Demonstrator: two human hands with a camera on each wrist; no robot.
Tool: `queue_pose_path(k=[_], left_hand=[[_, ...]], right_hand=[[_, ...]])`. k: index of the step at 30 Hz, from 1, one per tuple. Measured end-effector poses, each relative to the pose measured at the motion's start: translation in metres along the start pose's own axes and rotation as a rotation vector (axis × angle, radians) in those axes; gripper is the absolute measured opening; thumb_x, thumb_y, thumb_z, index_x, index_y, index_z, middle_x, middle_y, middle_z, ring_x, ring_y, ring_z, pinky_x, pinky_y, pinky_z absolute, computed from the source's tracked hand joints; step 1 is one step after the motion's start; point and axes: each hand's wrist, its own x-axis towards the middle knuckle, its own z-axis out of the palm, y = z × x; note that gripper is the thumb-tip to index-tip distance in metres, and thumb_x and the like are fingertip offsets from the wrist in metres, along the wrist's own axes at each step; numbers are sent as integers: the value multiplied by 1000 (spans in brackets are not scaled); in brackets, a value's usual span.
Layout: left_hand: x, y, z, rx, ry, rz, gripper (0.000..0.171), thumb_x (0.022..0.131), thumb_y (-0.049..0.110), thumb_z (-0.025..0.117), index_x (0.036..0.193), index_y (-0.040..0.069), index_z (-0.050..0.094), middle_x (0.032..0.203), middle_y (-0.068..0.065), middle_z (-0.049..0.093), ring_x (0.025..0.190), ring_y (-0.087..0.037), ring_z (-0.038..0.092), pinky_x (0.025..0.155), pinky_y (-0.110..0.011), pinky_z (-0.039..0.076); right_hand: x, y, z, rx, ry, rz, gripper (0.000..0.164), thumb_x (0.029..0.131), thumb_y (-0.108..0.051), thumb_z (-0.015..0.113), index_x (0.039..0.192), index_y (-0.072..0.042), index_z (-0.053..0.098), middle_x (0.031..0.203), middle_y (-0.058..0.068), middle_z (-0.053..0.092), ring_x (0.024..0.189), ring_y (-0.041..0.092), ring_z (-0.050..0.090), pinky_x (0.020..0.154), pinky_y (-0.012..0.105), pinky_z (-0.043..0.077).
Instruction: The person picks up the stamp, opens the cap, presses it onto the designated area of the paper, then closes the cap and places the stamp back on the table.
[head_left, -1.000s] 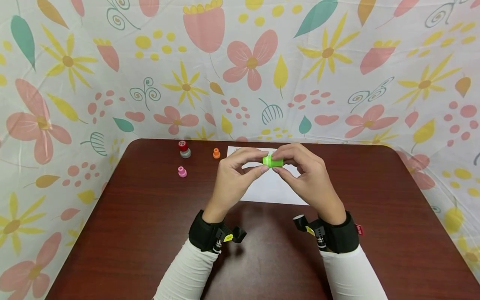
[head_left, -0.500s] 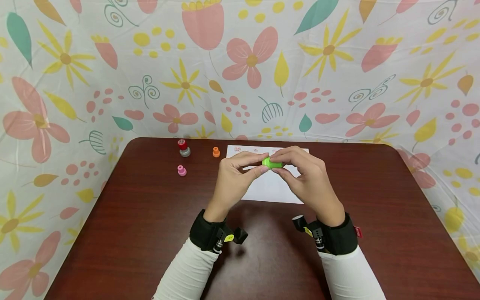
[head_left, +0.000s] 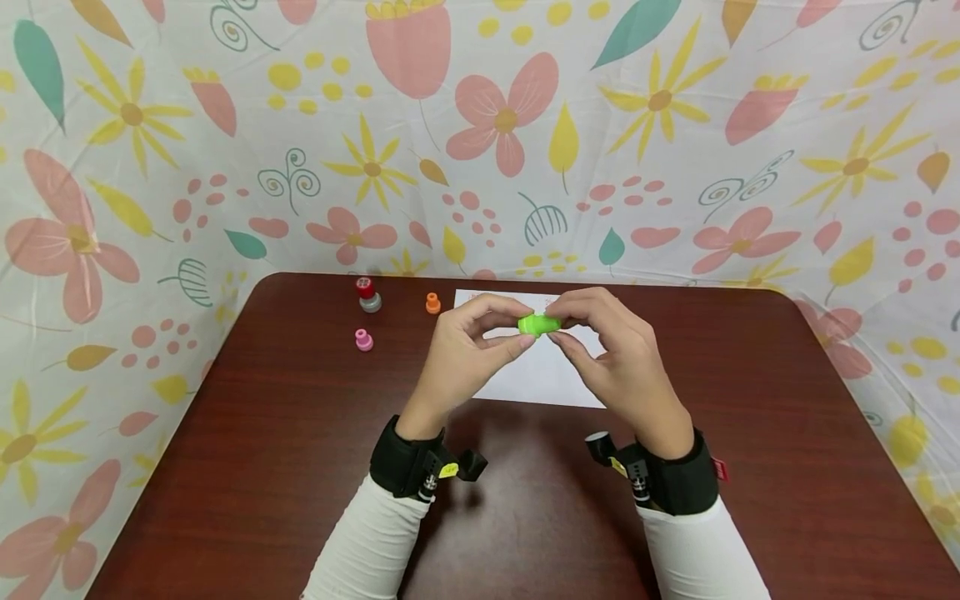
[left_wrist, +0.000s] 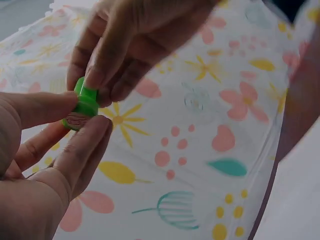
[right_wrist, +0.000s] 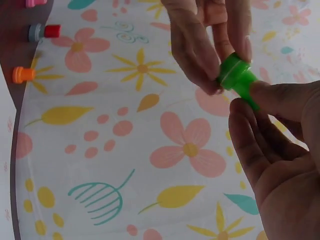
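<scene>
A small bright-green toy stamp (head_left: pixel 538 325) is held up over the white paper (head_left: pixel 543 375), lying sideways between both hands. My left hand (head_left: pixel 476 342) pinches its wider end between thumb and fingers, while my right hand (head_left: pixel 611 358) pinches the narrower end. In the left wrist view the stamp (left_wrist: pixel 87 102) turns a round end with a pinkish pattern toward the camera. From the right wrist, the stamp (right_wrist: pixel 237 77) shows its broad collar by the left fingers and its slimmer part at the right thumb. Fingers cover parts of it in every view.
On the dark wooden table (head_left: pixel 285 433), to the left, are a red-and-grey stamp (head_left: pixel 367 296), an orange stamp (head_left: pixel 432 303) and a pink stamp (head_left: pixel 363 340). Faint red prints show along the paper's far edge. A flower-patterned cloth (head_left: pixel 420 192) hangs behind the table.
The green stamp has shifted slightly left and tilted a little. My left hand has moved slightly left with it, and both hands keep their pinch. The other stamps stay put.
</scene>
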Motion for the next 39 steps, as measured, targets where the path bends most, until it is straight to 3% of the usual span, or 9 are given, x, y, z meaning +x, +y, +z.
queue_pose_path(k=[4, 11, 14, 18, 23, 31, 35, 39], left_hand=[[-2, 3, 3, 147, 16, 56, 28, 87, -9, 76, 114, -3, 71, 116, -16, 67, 106, -20, 70, 89, -35, 62], [-5, 8, 15, 607, 97, 268, 29, 83, -5, 81, 112, -2, 74, 113, -12, 66, 104, -21, 68, 87, -21, 60], [-7, 6, 18, 726, 129, 284, 27, 83, -5, 82, 110, -2, 76, 110, -13, 66, 102, -22, 69, 87, -20, 60], [-8, -2, 8, 742, 151, 221, 25, 83, -4, 83, 107, -1, 76, 107, -12, 66, 99, -21, 71, 84, -21, 60], [-4, -18, -25, 730, 144, 119, 19, 83, -3, 83, 99, 3, 74, 99, -9, 67, 92, -18, 72, 80, -26, 63], [-1, -52, -81, 896, 117, -97, 16, 83, 1, 84, 94, 7, 74, 92, -7, 74, 83, -22, 72, 77, -37, 62], [-3, -65, -102, 965, 108, -211, 17, 84, 2, 83, 97, 5, 73, 92, -11, 75, 84, -27, 69, 77, -41, 59], [-2, -77, -118, 1010, 103, -278, 16, 84, 2, 82, 96, 2, 71, 91, -13, 75, 82, -28, 67, 76, -42, 57]], right_hand=[[-1, -1, 2, -95, -9, -46, 34, 79, 13, 82, 108, 0, 72, 110, 12, 70, 103, 22, 67, 93, 15, 49], [-2, -6, 7, -275, -43, -92, 34, 81, 6, 83, 112, 2, 67, 108, 13, 69, 102, 23, 69, 86, 33, 60], [-3, -7, 7, -305, -61, -98, 37, 83, 4, 83, 115, 3, 65, 109, 14, 69, 102, 25, 69, 88, 36, 60], [-5, -4, 6, -320, -58, -87, 39, 84, 2, 83, 118, 3, 65, 112, 16, 69, 104, 27, 69, 88, 38, 60], [-6, 1, 1, -310, -35, -68, 38, 85, 2, 82, 119, 4, 66, 115, 18, 68, 106, 30, 67, 86, 41, 57], [-8, 9, -1, -347, -111, 6, 34, 88, -1, 80, 120, 2, 66, 119, 17, 66, 110, 31, 64, 89, 47, 55], [-9, 11, 0, -363, -156, 35, 33, 89, -3, 80, 118, 1, 66, 119, 16, 66, 113, 31, 63, 90, 45, 57], [-8, 11, 1, -364, -196, 49, 31, 90, -6, 79, 118, 0, 66, 120, 15, 66, 115, 30, 63, 93, 43, 57]])
